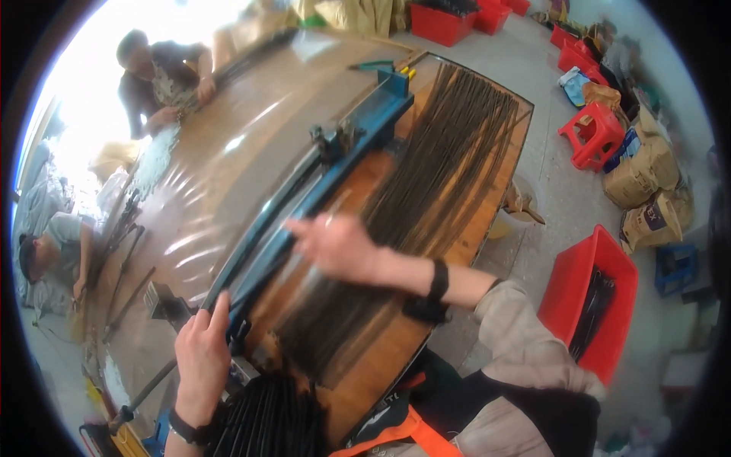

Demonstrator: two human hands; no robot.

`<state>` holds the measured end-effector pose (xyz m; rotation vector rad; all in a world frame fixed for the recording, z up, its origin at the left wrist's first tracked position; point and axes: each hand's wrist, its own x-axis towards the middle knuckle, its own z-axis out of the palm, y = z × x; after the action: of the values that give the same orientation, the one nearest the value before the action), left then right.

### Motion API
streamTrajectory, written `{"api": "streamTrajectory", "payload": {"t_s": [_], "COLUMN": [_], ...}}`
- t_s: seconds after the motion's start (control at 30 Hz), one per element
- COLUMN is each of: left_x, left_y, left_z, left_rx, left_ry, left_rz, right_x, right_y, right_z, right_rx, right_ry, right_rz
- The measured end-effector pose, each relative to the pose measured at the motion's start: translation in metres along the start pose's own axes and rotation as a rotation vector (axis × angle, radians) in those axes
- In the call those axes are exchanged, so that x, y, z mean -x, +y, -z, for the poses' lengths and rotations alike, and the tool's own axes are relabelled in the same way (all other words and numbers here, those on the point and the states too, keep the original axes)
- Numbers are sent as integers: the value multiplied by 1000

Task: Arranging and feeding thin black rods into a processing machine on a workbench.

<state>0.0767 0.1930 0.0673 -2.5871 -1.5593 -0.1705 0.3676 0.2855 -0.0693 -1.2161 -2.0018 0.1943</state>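
A long blue metal rail fixture [346,156] runs diagonally across the table, with a dark clamp-like mechanism on its far half. My left hand [202,354] is closed around a long dark rod [156,378] at the near end of the rail, its index finger laid forward along it. Over the middle of the rail is my right hand [335,245], slightly blurred. Its index finger stretches toward the rail, the others are partly bent, and nothing shows in it. Many thin dark rods [434,164] lie side by side to the right of the rail, passing under my right forearm.
A bundle of black rods or tubes [266,419] stands close to my body. Two people sit along the table's left side. Rightward on the floor are a red bin [594,297] with black pieces, a red stool [595,135] and brown sacks [643,171].
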Motion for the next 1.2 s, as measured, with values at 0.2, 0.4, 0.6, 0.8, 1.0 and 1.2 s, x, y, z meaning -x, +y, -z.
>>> {"api": "streamTrajectory", "payload": {"t_s": [0.2,0.4,0.6,0.8,1.0,1.2], "left_x": [44,73,96,105,176,174], "left_y": [-27,-27,-27,-24,-107,-103], "left_z": [25,30,41,32,67,80], "left_rx": [21,-18,-16,-37,-115,-142], "left_ry": [63,46,102,123,480,460], "left_rz": [118,95,119,147,472,492], "right_x": [9,-7,-10,-7,-24,-60], "right_y": [-3,-85,-94,-105,-51,-146], "right_z": [7,-14,-35,-42,-39,-72], "right_rx": [-704,-639,-445,-348,-129,-626], "right_ry": [-142,134,276,183,141,-389], "right_rz": [43,188,446,476,292,45]}}
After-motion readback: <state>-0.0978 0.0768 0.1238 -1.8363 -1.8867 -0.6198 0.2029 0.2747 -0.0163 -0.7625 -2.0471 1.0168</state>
